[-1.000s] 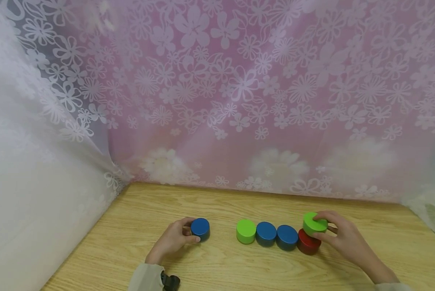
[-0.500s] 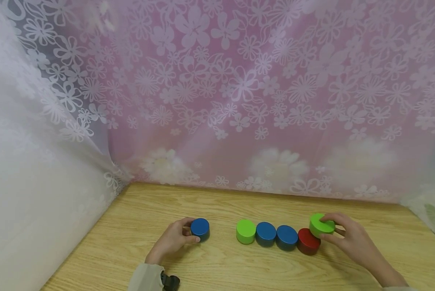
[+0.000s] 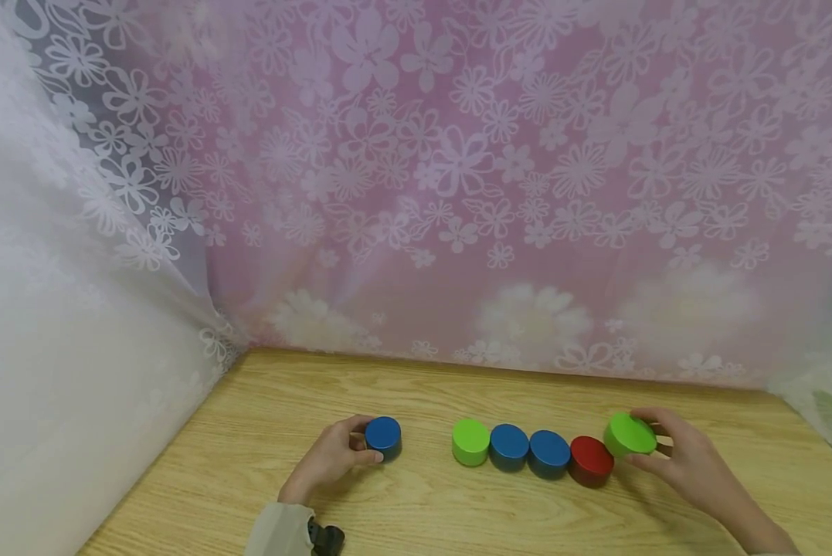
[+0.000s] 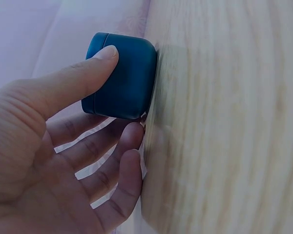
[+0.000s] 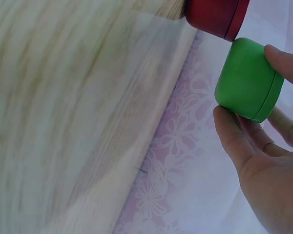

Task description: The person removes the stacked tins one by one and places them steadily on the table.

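At the left, my left hand [image 3: 328,457] pinches a small round blue tin [image 3: 384,438] that stands on the table. In the left wrist view the thumb lies across the side of this blue tin [image 4: 127,78], just below its lid seam. My right hand [image 3: 694,463] holds a bright green tin [image 3: 629,435] between thumb and fingers, tilted and raised off the table. It hangs right at the far right edge of a red tin [image 3: 592,462]. The right wrist view has the green tin [image 5: 246,80] close beside the red tin [image 5: 215,17], above the tabletop.
Left of the red tin, a row continues with a blue tin [image 3: 549,454], another blue tin [image 3: 509,448] and a green tin [image 3: 470,442]. They stand on a wood-grain table [image 3: 416,510]. A pink floral curtain [image 3: 402,193] hangs behind, with a white sheet [image 3: 89,332] along the left.
My right hand has moved the green tin rightward, from over the red tin to beside it, and the tin now tilts more. The left hand and the row have stayed put.
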`<state>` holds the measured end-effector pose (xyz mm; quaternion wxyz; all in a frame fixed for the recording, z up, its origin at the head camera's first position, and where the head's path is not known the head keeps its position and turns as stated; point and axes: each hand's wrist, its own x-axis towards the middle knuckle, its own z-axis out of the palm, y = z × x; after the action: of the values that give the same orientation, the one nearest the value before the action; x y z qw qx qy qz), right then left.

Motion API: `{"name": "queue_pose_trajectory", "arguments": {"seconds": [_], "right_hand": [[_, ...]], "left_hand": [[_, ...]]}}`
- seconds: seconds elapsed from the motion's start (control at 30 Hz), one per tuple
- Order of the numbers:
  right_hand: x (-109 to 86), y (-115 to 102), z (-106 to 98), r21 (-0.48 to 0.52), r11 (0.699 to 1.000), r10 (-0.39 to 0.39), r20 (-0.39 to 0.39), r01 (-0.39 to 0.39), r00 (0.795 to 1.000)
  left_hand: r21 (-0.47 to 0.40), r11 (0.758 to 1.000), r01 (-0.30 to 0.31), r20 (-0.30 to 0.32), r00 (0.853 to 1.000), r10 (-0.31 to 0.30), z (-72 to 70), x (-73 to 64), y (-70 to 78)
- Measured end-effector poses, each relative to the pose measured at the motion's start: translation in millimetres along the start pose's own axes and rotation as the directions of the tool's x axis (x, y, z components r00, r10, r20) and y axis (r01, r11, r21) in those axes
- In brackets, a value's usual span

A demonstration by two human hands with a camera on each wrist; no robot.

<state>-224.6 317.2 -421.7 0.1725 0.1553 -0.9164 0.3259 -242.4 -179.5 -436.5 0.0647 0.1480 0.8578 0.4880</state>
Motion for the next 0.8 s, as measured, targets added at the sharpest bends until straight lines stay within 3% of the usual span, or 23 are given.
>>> {"name": "queue_pose_trajectory", "arguments": {"seconds": [0.27, 0.57, 0.8], "right_hand": [[-1.3, 15.2, -2.1, 0.002, 1.000, -0.018, 0.031, 0.018, 0.999], [-1.0, 17.8, 0.0, -0.073, 0.993, 0.103, 0.214, -0.089, 0.971], [-2.6, 19.2, 4.1, -0.069, 0.996, 0.065, 0.196, -0.052, 0.978]], "left_hand": [[0.010, 1.000, -0.003, -0.008, 1.000, 0.003, 1.1, 2.8, -1.0], [-0.006, 1.000, 0.007, -0.007, 1.000, -0.007, 3.2, 2.2, -2.6], [0.002, 1.000, 0.006, -0.012, 1.000, -0.006, 2.5, 2.8, -2.9]]}}
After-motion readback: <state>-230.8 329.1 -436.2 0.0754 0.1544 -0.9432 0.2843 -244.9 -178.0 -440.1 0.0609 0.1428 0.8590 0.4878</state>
